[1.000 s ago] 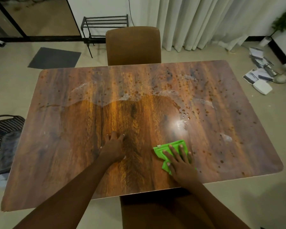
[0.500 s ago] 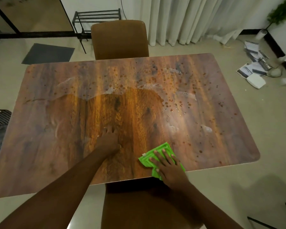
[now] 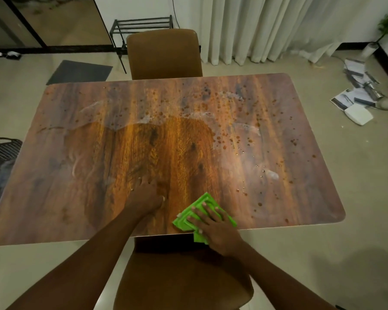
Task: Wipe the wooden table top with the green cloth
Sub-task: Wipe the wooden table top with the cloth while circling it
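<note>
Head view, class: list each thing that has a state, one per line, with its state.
green cloth: folded, flat at table's near edge, pressed under right hand
wooden table top: middle wiped, droplets on far and right parts
left hand: flat on table, empty

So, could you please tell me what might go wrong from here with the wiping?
1. The green cloth under the right hand overhangs the table's near edge; it may slip off.
2. Droplets cover the far right, easily missed.
3. The left hand, flat on wet wood, could smear it.
</note>
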